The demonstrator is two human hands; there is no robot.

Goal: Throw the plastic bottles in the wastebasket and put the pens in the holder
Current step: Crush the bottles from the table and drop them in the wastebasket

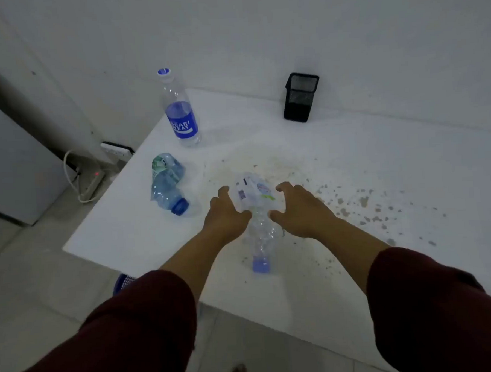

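At frame centre, the crushed clear plastic bottle with a pale blue cap (257, 213) lies on the white stained table (351, 157). Its long axis runs near-vertically in the frame, cap pointing toward the lower edge. The left hand (226, 215) and right hand (301, 211) flank its labelled upper body, fingers spread and curved. Contact appears to be at the thumbs only, so a firm grip cannot be confirmed. This two-sided placement likely prepares a lift toward the blue mesh wastebasket (123, 283), lower left, partly hidden by the left sleeve.
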